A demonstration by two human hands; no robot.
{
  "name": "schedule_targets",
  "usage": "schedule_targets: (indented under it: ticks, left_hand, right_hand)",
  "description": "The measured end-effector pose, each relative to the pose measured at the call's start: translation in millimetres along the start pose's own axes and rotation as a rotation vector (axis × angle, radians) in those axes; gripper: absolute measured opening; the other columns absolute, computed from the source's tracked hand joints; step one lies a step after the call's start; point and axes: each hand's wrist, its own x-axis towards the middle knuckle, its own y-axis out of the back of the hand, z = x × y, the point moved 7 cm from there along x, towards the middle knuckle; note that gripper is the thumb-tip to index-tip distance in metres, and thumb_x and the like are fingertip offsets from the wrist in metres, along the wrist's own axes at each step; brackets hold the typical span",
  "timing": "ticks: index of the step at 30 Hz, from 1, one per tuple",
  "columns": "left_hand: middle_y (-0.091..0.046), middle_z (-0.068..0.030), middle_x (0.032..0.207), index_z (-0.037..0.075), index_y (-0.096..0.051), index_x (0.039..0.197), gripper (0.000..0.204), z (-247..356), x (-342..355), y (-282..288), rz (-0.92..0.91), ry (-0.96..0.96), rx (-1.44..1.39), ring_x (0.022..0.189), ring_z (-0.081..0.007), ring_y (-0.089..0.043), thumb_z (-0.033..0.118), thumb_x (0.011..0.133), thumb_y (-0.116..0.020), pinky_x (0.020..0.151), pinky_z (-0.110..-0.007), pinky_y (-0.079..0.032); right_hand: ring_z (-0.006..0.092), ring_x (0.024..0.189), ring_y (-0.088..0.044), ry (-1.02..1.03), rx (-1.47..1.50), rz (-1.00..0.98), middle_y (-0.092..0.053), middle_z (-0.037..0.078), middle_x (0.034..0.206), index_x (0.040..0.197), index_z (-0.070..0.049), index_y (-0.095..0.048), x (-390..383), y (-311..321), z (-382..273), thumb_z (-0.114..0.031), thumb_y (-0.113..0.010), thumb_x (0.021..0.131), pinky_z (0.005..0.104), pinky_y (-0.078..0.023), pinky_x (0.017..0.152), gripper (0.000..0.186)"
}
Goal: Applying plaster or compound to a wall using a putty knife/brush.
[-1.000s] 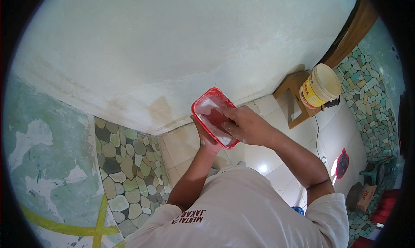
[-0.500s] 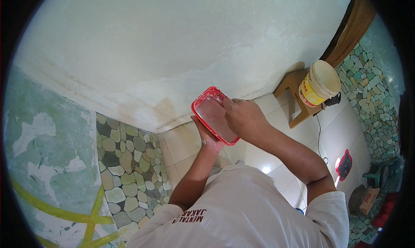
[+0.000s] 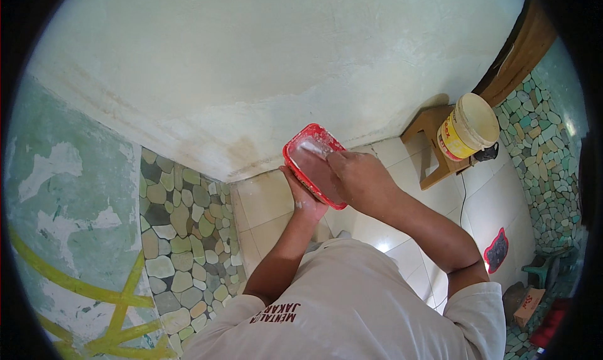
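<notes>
My left hand holds a red rectangular plastic tub from below, fingers under its side. The tub is tilted, its rim and inner walls smeared with white paste. Inside, a flat pinkish-brown surface shows, with a white streak of paste near the far end. My right hand is closed over the tub's right side, fingertips reaching inside. Whatever it grips is mostly hidden by the fingers. In front of both hands rises a whitish plastered wall.
A white and yellow bucket stands on a brown stool at right, a dark cable trailing below. Further right lie a red-edged dark mat and a small box. Pebble-patterned tiling and a patchy green wall are at left.
My right hand has shifted slightly down and right over the tub. The white streak inside shows more plainly. The whole view has turned a little.
</notes>
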Motion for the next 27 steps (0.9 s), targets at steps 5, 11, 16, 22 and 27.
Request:
schedule_targets:
  ticks: [5, 11, 16, 22, 27]
  left_hand:
    - [-0.044, -0.003, 0.138, 0.019, -0.037, 0.138, 0.08, 1.5, -4.6, -7.8, 0.081, -0.007, -0.015, 0.127, -0.0251, -0.042, 0.076, 0.082, -0.03, 0.105, -0.043, -0.036]
    - [-0.042, -0.0028, 0.14, 0.02, -0.033, 0.141, 0.08, 2.8, -5.6, -12.4, 0.062, -0.043, 0.089, 0.128, -0.0241, -0.04, 0.076, 0.083, -0.027, 0.106, -0.042, -0.035]
    - [-0.041, -0.0049, 0.14, 0.018, -0.031, 0.141, 0.085, 9.3, -1.7, -2.0, 0.089, -0.07, 0.056, 0.126, -0.0247, -0.042, 0.078, 0.081, -0.025, 0.104, -0.042, -0.038]
    - [-0.042, -0.0052, 0.139, 0.017, -0.035, 0.139, 0.082, 15.7, 4.5, -5.9, 0.078, -0.064, 0.027, 0.127, -0.0257, -0.041, 0.076, 0.083, -0.027, 0.106, -0.042, -0.034]
    - [-0.043, -0.0052, 0.139, 0.016, -0.036, 0.139, 0.084, 11.2, 11.2, -6.5, 0.027, -0.03, 0.038, 0.127, -0.0257, -0.041, 0.077, 0.082, -0.028, 0.106, -0.043, -0.034]
  right_hand:
    - [0.034, 0.072, -0.062, -0.053, -0.132, 0.174, -0.061, 0.017, 0.077, 0.087, 0.001, -0.053, -2.7, 15.2, -1.2, -0.006, -0.057, 0.078, 0.0411, -0.051, 0.063, 0.012]
    - [0.0335, 0.072, -0.063, -0.094, -0.195, 0.161, -0.061, 0.018, 0.078, 0.089, 0.002, -0.054, 6.5, -4.7, 14.9, -0.004, -0.057, 0.077, 0.0412, -0.052, 0.064, 0.013]
    - [0.0332, 0.072, -0.062, -0.06, -0.086, 0.11, -0.061, 0.018, 0.077, 0.089, 0.002, -0.054, 10.0, -6.6, 15.9, -0.005, -0.056, 0.078, 0.042, -0.051, 0.064, 0.014]
    - [0.0335, 0.072, -0.062, -0.107, -0.167, 0.17, -0.061, 0.018, 0.077, 0.087, 0.001, -0.053, 5.9, 1.2, 7.0, -0.006, -0.057, 0.077, 0.042, -0.051, 0.063, 0.012]
    - [0.0334, 0.073, -0.064, -0.106, -0.207, 0.152, -0.063, 0.018, 0.079, 0.089, 0.002, -0.054, 23.0, -13.7, 21.1, -0.004, -0.057, 0.076, 0.0415, -0.052, 0.062, 0.015]
